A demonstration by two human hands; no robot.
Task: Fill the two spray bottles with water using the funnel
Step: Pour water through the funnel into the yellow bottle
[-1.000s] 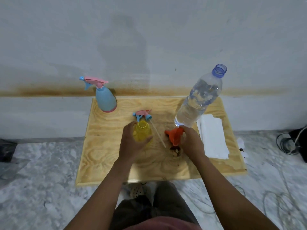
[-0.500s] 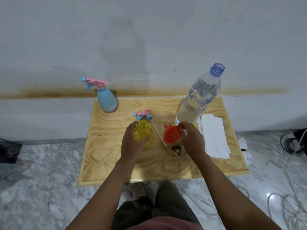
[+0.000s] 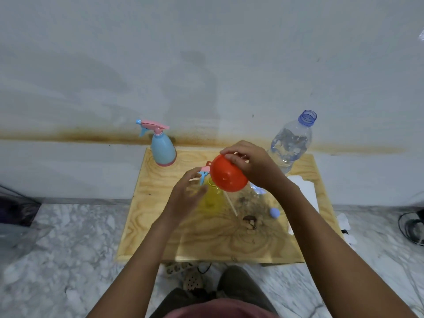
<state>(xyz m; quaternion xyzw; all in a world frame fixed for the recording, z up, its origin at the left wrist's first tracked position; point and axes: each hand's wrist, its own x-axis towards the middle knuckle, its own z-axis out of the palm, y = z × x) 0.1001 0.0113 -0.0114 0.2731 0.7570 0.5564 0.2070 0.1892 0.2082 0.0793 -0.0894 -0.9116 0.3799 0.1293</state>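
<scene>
1. A plywood table [image 3: 160, 237] stands against a stained grey wall, on a marble floor.
2. An uncapped, partly full water bottle [image 3: 290, 143] stands far right, and a blue spray bottle [image 3: 163, 149] far left.
3. My right hand [image 3: 254, 165] has its fingers gripping the orange funnel [image 3: 228, 174], held in the air near the yellow spray bottle [image 3: 212, 196] at mid-table.
4. My left hand [image 3: 185, 196] is blurred beside that bottle, so I cannot tell its grip.

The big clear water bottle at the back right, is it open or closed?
Open. The water bottle shows a bare threaded blue neck, with no cap on it.
</scene>
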